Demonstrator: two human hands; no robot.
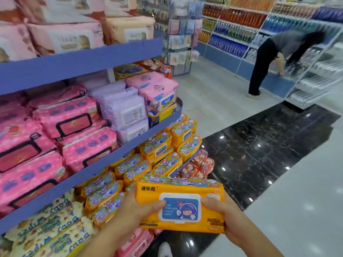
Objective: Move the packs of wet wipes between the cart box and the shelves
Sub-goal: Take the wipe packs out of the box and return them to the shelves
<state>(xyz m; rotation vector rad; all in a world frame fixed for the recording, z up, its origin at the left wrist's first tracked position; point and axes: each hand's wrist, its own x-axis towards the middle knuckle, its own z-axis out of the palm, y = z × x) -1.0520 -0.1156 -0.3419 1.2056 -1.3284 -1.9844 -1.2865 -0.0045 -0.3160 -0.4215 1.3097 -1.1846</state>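
One bystander: a person (278,58) bends over at the far shelving (232,28), well apart from you across the aisle.
Floor: glossy black tiles (259,154) lie to your right, with pale tiles beyond them.
Closest crowding: the stocked orange packs (157,149) sit just beside your left hand and fill the shelf space left of what you hold.
Shelves: blue-edged shelves (83,58) rise in tiers on your left.
Top tier: pale pink and peach packs, too blurred to read.
Middle tier: pink packs (65,117) stacked on a slant, with lilac packs (126,112) just to their right.
Lower tier: the stocked orange packs in rows, with cream packs (50,219) to their left.
Held pack: your orange pack of wet wipes (180,206) is in the air in front of the lower tier, off the shelf.
Left hand (135,210): grasps the pack's left end, thumb on the top face by the lid.
Right hand (228,217): grasps the right end, thumb at the lid's right edge; the fingers underneath are hidden.
Long axis: left to right across your view, right end slightly lower.
Facing: the lid side is turned up toward you, print upright.
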